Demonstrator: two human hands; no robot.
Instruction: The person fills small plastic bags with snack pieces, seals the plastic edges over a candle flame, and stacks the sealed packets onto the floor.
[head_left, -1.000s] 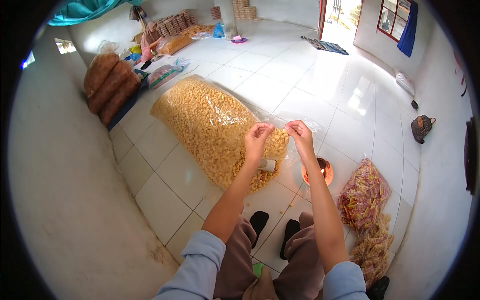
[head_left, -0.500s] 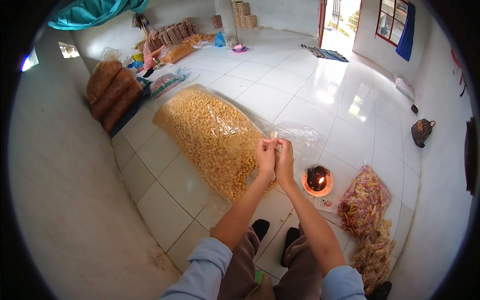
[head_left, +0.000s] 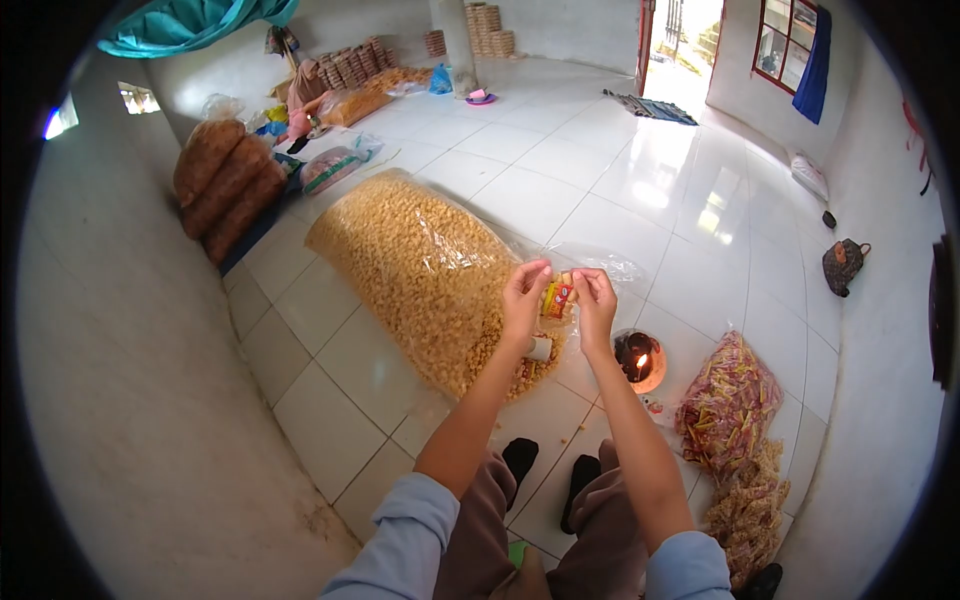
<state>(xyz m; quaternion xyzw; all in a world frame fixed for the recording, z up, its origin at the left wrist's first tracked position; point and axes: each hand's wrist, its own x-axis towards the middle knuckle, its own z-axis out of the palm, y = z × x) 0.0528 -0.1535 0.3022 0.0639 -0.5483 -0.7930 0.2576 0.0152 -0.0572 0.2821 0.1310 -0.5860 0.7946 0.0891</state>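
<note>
Between my hands hangs a small clear snack packet [head_left: 557, 300] with a red and yellow label. My left hand [head_left: 522, 303] pinches one upper side of it, and my right hand [head_left: 597, 305] pinches the other. Below them lies a large clear plastic bag [head_left: 420, 270] full of small golden snack pieces, its mouth facing me. A white cup [head_left: 540, 348] rests on the snack pieces by my left wrist. To the right of my right wrist stands an orange-rimmed bowl [head_left: 655, 375] with a dark inside and a burning flame [head_left: 642, 361].
At right sit a bag of red and yellow packets [head_left: 730, 400] and a crumpled heap of clear plastic packets [head_left: 750, 520]. Brown filled sacks [head_left: 230, 190] lean by the left wall. A seated person [head_left: 303, 95] is at the back, near stacked packs [head_left: 350, 68].
My hands were close together and have moved apart, bringing the labelled packet into view between them. The white cup and more of the snack pieces now show below.
</note>
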